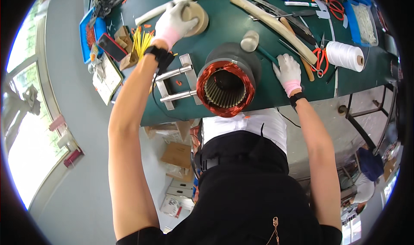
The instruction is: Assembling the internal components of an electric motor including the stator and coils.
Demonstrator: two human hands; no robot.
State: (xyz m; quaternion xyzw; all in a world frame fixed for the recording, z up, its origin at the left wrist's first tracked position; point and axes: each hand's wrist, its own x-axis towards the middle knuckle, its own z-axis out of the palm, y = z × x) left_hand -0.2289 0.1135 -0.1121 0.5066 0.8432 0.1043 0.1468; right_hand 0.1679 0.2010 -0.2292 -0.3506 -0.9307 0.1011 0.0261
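Observation:
My left hand (174, 24), in a white glove with a pink cuff, reaches to the far left of the bench. Its fingers are closed over a tan round, roll-like piece (201, 24), whose middle is partly hidden by the hand. My right hand (288, 72), gloved alike, curls round the end of a mallet's green handle; the mallet's pale head (250, 41) lies toward the centre. Between my arms a motor stator (249, 87) with red copper windings lies on its side, its slotted bore facing me. Beside it is a metal roller stand (189, 74).
Long pale wooden sticks (276, 27), red-handled scissors (320, 60) and a white thread spool (345, 56) lie at right. Yellow sleeves (141, 42), a phone (112, 46) and a blue bin (98, 28) sit at left. Another person (364, 186) is at far lower right.

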